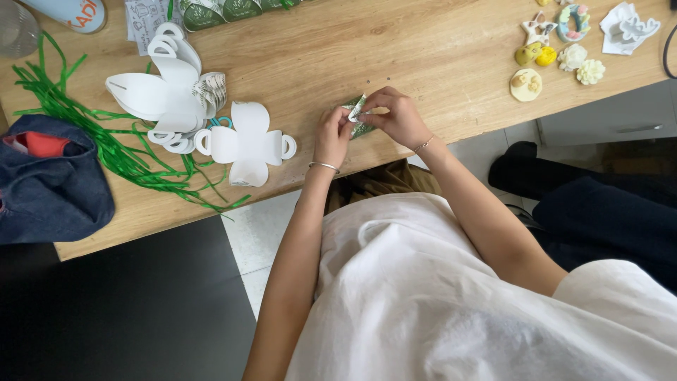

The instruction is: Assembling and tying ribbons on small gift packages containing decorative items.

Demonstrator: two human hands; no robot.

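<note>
Green patterned paper piece (360,121) is pinched by both the left hand (333,135) and right hand (396,116); creasing probably goes best pressed flat against the wooden table (423,49).

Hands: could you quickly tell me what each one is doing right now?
Left hand: closed, pinching the green patterned paper.
Right hand: closed on the same paper.

surface: wooden table (437,49) | on it: white paper cutouts (243,144), green ribbon strands (113,152), denim bag (49,183), small clay figures (557,49)
</note>
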